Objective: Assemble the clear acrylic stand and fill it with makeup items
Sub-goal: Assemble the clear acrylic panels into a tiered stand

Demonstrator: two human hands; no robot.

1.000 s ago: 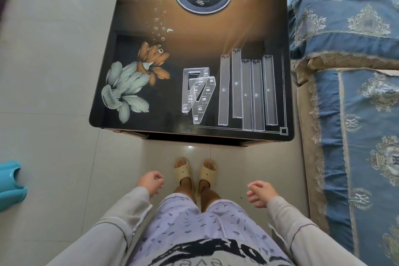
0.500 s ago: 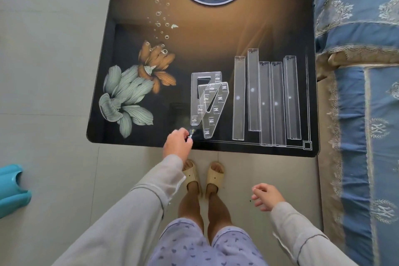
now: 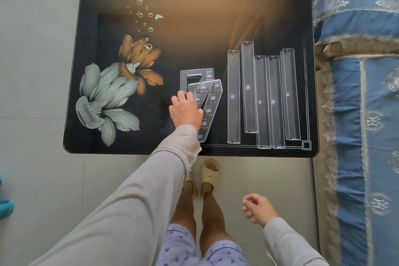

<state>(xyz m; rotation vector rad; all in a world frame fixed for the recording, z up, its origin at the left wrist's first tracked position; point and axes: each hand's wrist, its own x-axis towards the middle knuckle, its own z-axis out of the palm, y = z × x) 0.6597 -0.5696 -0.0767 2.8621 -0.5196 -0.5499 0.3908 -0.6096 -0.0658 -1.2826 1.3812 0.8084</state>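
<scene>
Standing at the near edge of the table (image 3: 112,142), the person has only begun: all stand parts lie flat and unjoined, and no makeup items are in sight.

Item, right hand (image 3: 258,208): nearest, hanging off the table over the floor, fingers loosely curled and holding nothing.

Item, left hand (image 3: 186,110): reaching over the table edge, palm down, fingers (image 3: 181,96) close together and resting on the pile of side panels (image 3: 212,101). Whether a panel is already pinched I cannot tell, since the palm hides the fingertips' underside.

Item, side panels: clear slotted acrylic pieces, overlapping, partly under the fingers and fanning out beyond and to the right of them.

Item, shelf strips (image 3: 261,97): five long clear troughs lying side by side, well to the right of the fingers, untouched.

Step in hand, by my reading: picking up the first side panel. The next move calls for sliding one panel free of the stack, likely by an edge, as flat clear acrylic on a glossy top gives little purchase.
</scene>
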